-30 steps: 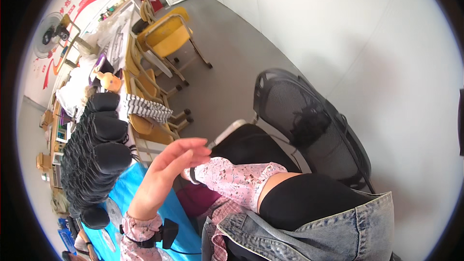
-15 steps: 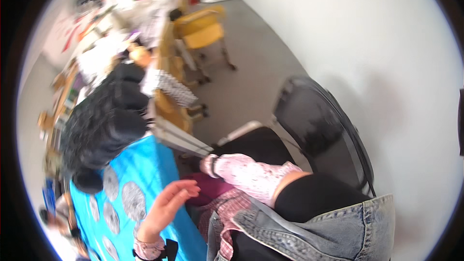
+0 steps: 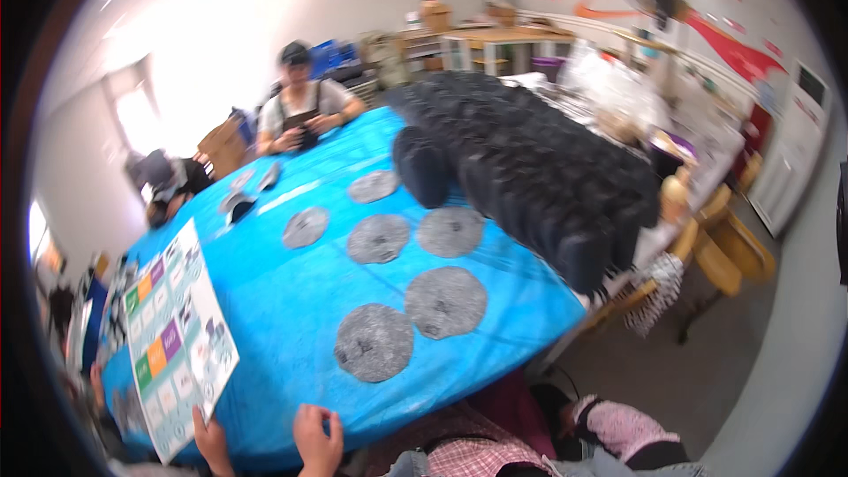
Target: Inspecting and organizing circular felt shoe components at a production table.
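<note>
The left hand point(image 3: 316, 442) hovers by the blue-covered counter point(image 3: 274, 344), fingers point(image 3: 336, 428) empty, loosely curled; beyond the pink right sleeve point(image 3: 623, 429), I cannot tell.

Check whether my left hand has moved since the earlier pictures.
Yes. Judged against the black stack on the blue-covered table, your left hand has moved to the left, farther from the stack.

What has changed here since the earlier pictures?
The view has swung left, revealing more of the blue-covered table and its round grey discs, plus a white sheet with coloured squares. The left hand has moved from the right arm's pink floral sleeve toward the table's near edge. It stays empty; the pile of black rounded pieces remains.
</note>
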`<move>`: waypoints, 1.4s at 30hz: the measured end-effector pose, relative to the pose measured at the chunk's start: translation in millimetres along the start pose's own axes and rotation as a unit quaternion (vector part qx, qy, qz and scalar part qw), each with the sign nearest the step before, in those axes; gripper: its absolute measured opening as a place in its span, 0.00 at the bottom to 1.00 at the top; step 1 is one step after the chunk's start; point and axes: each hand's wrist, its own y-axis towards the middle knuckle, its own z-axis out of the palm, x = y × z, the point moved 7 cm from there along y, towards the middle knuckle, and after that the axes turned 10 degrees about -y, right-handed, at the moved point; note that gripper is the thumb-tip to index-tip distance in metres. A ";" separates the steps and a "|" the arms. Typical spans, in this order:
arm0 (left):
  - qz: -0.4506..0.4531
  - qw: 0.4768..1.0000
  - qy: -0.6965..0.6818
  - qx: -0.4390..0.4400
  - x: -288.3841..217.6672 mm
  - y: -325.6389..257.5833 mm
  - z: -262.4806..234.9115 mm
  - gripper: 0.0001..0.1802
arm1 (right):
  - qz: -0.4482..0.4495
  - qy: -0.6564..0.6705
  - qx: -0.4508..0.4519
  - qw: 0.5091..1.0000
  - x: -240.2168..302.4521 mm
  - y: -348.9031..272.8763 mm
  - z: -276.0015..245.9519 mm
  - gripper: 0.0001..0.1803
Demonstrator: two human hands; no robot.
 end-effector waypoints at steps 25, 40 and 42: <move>-0.063 0.986 0.151 -0.041 21.4 -11.0 -2.5 0.20 | -0.160 -0.005 -0.047 0.986 -104.4 97.5 -113.3 0.29; 0.037 0.980 0.127 -0.151 28.6 3.7 4.1 0.15 | -0.163 -0.027 -0.091 0.982 -86.1 70.2 47.3 0.28; 0.053 0.975 0.139 -0.163 23.0 -4.5 -2.9 0.15 | -0.156 -0.057 -0.121 0.979 -87.5 63.6 66.7 0.29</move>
